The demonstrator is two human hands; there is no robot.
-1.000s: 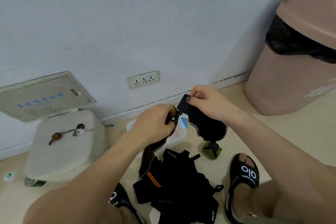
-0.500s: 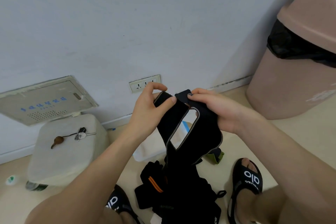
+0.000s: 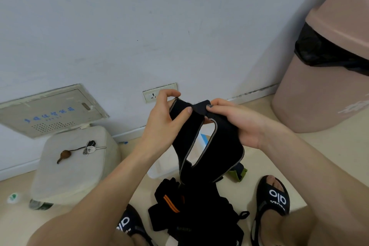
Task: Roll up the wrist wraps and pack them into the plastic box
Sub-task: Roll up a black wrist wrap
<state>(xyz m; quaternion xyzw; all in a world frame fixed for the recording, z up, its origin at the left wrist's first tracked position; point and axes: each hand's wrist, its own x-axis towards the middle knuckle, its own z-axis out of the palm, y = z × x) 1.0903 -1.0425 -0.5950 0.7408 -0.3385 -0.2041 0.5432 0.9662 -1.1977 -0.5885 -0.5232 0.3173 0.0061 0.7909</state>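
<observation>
Against the wall at far right stands a pink bin [image 3: 327, 78] with a black liner, and at left a white box [image 3: 73, 162] carries keys [image 3: 89, 147] below a wall panel [image 3: 50, 110] with blue writing too blurred to read. Between the sandals [image 3: 273, 199], marked "olo" in white, lies a pile of black wraps [image 3: 195, 215], one with an orange stripe. Above it both hands hold a black wrap [image 3: 211, 142] with grey edging, now raised and spread into an open loop where a second ago it hung bunched low near the floor. Left hand [image 3: 163, 120] pinches the loop's left top between thumb and fingers; right hand [image 3: 239, 124] grips the right top, fingers curled round it. Through the loop shows the plastic box [image 3: 165, 164] on the floor, behind the pile.
</observation>
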